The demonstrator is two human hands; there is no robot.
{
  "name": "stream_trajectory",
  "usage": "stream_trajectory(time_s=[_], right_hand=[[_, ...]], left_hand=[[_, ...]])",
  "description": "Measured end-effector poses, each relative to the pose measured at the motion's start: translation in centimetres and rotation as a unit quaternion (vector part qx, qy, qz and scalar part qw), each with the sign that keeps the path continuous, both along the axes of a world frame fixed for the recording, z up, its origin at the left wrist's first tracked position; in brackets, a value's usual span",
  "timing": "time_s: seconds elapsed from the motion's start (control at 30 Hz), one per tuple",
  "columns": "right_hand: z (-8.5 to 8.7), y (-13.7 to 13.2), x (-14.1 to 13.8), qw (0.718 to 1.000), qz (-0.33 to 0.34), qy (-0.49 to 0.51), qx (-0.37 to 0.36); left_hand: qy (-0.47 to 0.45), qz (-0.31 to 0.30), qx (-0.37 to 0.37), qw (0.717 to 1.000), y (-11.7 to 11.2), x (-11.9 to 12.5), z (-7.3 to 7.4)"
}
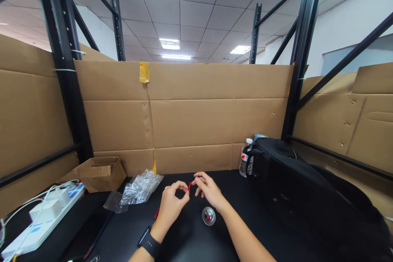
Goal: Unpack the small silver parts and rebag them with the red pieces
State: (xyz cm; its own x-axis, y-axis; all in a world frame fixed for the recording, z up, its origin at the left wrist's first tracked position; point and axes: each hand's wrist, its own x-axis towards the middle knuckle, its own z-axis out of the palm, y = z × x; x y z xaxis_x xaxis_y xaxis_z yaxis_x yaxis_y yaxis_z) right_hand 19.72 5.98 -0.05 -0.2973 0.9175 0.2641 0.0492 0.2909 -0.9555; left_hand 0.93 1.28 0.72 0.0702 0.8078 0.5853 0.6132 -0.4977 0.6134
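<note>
Both my hands meet over the black table [190, 245]. My left hand [172, 204], with a black watch on its wrist, pinches a thin red wire [189, 186] between thumb and forefinger. My right hand [208, 190] pinches the same red wire from the other side. More red wire [156, 213] shows below my left hand. A small round silver part with a red centre [208, 216] lies on the table just under my right wrist.
Crumpled clear plastic bags [138, 190] lie left of my hands, an open cardboard box [98, 174] beyond them. A white power strip with chargers [43, 219] sits at far left. A water bottle [245, 157] and a black bag [307, 200] stand right. Cardboard walls surround the table.
</note>
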Motion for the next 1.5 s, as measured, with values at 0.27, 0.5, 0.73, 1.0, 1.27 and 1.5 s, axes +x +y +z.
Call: stream_trajectory(time_s=[0.27, 0.5, 0.73, 1.0, 1.27, 1.5], right_hand=[[0.1, 1.4, 7.6, 0.902, -0.182, -0.384, 0.080], [-1.6, 2.2, 8.7, 0.891, -0.127, -0.432, 0.057], [-2.2, 2.7, 8.9, 0.899, -0.114, -0.419, 0.059], [-1.5, 2.2, 8.5, 0.908, -0.105, -0.397, 0.080], [0.5, 0.9, 6.7, 0.935, -0.066, -0.323, 0.128], [1.5, -0.3, 5.6, 0.927, 0.017, -0.349, 0.136]], left_hand=[[0.166, -0.083, -0.093, 0.978, 1.9, -7.0, 0.4], [0.186, -0.101, -0.105, 0.972, 1.8, -7.1, -0.1], [0.196, -0.246, -0.044, 0.948, -3.2, 2.0, -0.1], [0.242, -0.273, -0.026, 0.931, -3.0, 3.6, -2.4], [0.247, -0.201, -0.044, 0.947, -1.8, 2.4, -2.6], [0.294, -0.149, -0.051, 0.943, -1.2, 2.4, -3.0]])
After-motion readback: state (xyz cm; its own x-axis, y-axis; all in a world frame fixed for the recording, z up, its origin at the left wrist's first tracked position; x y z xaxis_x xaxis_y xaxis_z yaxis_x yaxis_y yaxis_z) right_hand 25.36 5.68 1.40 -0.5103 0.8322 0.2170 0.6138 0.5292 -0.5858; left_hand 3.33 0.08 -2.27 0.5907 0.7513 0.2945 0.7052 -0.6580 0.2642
